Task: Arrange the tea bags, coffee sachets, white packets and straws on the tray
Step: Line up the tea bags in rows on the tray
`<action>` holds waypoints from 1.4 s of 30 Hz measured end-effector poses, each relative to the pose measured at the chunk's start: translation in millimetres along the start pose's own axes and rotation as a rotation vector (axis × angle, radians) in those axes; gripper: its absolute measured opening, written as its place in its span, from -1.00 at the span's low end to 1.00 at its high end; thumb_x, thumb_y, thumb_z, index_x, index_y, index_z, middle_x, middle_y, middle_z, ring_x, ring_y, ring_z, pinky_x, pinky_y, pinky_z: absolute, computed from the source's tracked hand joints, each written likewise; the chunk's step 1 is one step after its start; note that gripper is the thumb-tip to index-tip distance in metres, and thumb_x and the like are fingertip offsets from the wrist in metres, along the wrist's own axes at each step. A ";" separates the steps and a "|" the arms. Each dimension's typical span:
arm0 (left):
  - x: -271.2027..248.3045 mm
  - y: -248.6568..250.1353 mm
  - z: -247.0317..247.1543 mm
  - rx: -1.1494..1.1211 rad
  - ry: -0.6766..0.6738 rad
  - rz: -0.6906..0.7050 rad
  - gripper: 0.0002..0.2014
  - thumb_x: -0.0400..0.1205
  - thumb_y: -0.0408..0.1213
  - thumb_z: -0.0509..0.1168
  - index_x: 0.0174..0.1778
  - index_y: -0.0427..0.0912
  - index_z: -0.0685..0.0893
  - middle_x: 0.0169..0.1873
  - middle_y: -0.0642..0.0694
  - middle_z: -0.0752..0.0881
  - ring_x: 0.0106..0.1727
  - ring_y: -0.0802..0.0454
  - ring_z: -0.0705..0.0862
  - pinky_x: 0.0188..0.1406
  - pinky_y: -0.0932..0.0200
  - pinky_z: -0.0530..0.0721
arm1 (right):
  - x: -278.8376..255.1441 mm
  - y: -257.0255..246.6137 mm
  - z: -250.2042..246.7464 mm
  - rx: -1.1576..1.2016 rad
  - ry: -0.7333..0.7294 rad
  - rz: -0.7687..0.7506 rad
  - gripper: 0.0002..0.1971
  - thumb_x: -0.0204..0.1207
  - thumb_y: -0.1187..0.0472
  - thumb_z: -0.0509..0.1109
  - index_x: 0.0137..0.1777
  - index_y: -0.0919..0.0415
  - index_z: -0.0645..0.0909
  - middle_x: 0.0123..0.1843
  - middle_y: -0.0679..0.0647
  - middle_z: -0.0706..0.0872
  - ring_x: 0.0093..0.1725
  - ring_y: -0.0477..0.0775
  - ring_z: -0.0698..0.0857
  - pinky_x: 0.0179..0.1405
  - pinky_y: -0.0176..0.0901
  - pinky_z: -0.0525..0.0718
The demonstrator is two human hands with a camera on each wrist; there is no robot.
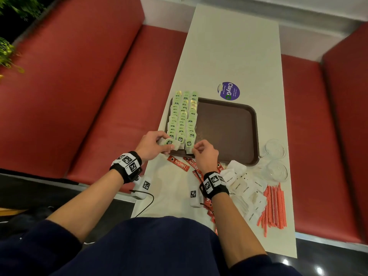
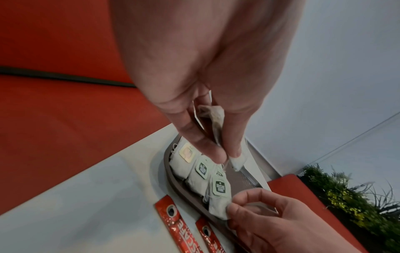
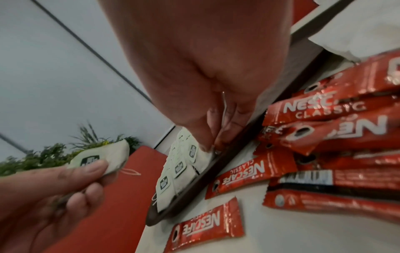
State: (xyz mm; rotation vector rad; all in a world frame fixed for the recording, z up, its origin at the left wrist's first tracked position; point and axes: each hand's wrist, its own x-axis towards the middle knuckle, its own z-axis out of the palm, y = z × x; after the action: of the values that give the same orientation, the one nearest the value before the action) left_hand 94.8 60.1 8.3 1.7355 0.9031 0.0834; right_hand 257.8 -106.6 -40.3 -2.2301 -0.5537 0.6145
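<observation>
left hand [image 1: 153,143] grips a loose tea bag [image 1: 169,143]; right hand [image 1: 204,154] pinches a tray-edge tea bag [image 1: 189,145]

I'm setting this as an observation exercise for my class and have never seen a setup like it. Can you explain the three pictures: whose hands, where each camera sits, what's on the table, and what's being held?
No machine here: a person wears three cameras. The head view looks down from above; the other two look along each wrist at the fingers.

On the white table lies a brown tray with rows of green-tagged tea bags along its left side. Still off the tray lie red coffee sachets, white packets and orange straws. Two clear glasses stand to the right.

The left hand holds a loose tea bag. The right hand pinches the nearest tea bag in the rows at the tray's near edge.
</observation>
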 end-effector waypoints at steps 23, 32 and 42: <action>19.3 16.4 3.4 0.060 -0.086 0.051 -0.71 0.60 -0.25 0.67 0.10 -0.06 0.70 -0.23 -0.13 0.92 -0.19 -0.07 0.93 0.01 -0.05 0.88 | 6.9 -35.3 -18.5 0.060 -0.207 -0.180 -0.90 0.64 0.10 0.65 -0.01 -0.08 0.78 -0.08 -0.18 0.87 -0.04 -0.22 0.82 0.04 -0.35 0.73; 14.3 9.4 -10.1 -0.052 0.001 -0.005 -0.74 0.72 -0.39 0.53 0.19 -0.11 0.60 -0.03 -0.27 0.73 -0.26 0.10 0.91 -0.07 0.05 0.88 | -1.4 -29.0 12.0 0.041 0.024 -0.069 -0.89 0.68 0.25 0.58 0.02 0.11 0.68 -0.16 -0.06 0.80 -0.16 -0.20 0.76 -0.17 -0.54 0.57; 13.2 8.1 -10.0 -0.152 0.007 0.005 -0.68 0.64 -0.35 0.62 0.12 0.00 0.61 0.04 -0.53 0.77 -0.20 -0.27 0.92 -0.08 -0.22 0.91 | -12.6 -30.5 37.8 -0.313 0.071 -0.228 -0.78 0.72 0.15 0.51 -0.02 0.06 0.48 -0.19 -0.03 0.67 -0.08 0.15 0.64 -0.21 0.01 0.65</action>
State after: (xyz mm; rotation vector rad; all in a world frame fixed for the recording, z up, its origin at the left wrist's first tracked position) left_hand 103.5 75.3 14.0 1.5977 0.8747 0.1571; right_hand 219.9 -73.8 -37.1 -2.4196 -0.9044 0.3470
